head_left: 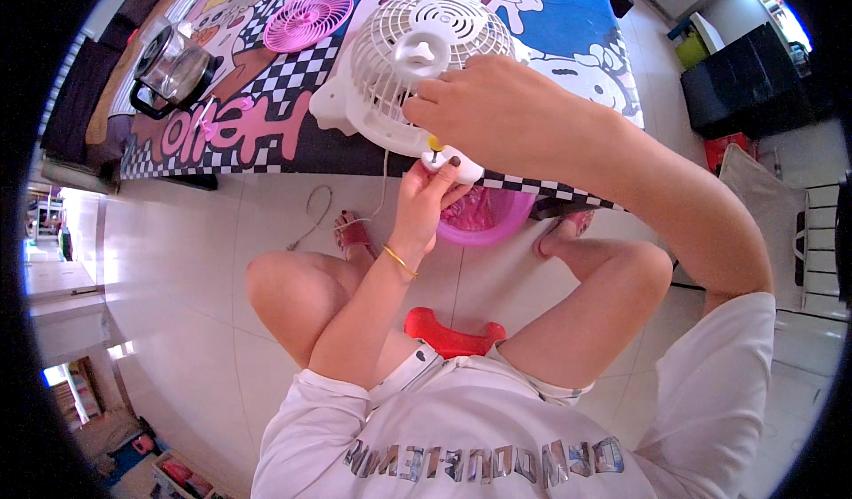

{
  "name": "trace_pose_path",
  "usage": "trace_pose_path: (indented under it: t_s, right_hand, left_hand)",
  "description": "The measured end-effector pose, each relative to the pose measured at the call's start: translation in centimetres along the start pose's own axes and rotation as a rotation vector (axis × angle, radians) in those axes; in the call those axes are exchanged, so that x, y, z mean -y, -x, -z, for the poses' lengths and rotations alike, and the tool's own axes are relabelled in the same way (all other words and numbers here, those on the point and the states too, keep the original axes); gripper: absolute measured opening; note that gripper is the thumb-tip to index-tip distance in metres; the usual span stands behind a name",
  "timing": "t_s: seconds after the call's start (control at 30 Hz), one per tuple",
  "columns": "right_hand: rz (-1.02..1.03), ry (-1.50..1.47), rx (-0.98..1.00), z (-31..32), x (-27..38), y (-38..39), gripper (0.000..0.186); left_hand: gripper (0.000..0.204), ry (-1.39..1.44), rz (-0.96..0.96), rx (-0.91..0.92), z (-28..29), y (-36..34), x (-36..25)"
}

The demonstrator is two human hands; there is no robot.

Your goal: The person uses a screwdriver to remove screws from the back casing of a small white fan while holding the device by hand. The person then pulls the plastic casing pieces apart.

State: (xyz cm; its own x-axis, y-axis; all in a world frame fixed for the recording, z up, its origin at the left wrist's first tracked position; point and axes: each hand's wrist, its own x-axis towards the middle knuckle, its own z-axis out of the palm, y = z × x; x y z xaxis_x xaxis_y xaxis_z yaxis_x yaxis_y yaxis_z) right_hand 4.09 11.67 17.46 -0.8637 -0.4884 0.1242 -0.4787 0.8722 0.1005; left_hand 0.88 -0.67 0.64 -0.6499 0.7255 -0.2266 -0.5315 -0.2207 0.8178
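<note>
A white electric fan (pixel 390 64) lies on the table with the slatted back of its cage and a central knob (pixel 421 53) facing up. My left hand (pixel 424 204) grips the white rounded piece (pixel 460 170) at the fan's near end, thumb on top. Above it, my right hand (pixel 484 104) is closed, its fingers curled over the near side of the cage. What its fingertips hold is hidden. A small yellow piece (pixel 435 143) shows just below the right hand, beside the white piece.
A pink round fan grille (pixel 308 20) and a clear jug (pixel 176 68) with a dark handle lie on the patterned tablecloth (pixel 577 19). Below the table edge stands a pink basin (pixel 497 224). A cable (pixel 311 219) trails on the floor. I sit on a red stool (pixel 453 337).
</note>
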Motion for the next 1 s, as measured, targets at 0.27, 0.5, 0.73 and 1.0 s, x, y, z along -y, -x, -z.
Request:
trace_pose_path:
  t_s: [0.27,0.5,0.73,1.0]
  right_hand:
    - [-0.402,-0.119,0.213,0.9,0.9,-0.6,0.015]
    - [-0.546,-0.195,0.322,0.9,0.5,-0.2,0.026]
    - [0.013,0.061,0.068,0.2,-0.2,0.6,0.024]
    - [-0.13,0.019,0.151,0.4,1.3,-0.3,0.021]
  left_hand:
    - [0.026,0.027,0.006,0.018,0.1,0.1,-0.1]
    - [0.024,0.026,0.006,-0.009,0.1,0.0,0.0]
    - [0.026,0.05,-0.006,0.023,0.0,0.0,-0.1]
    - [0.025,0.029,0.012,0.019,0.2,0.2,-0.2]
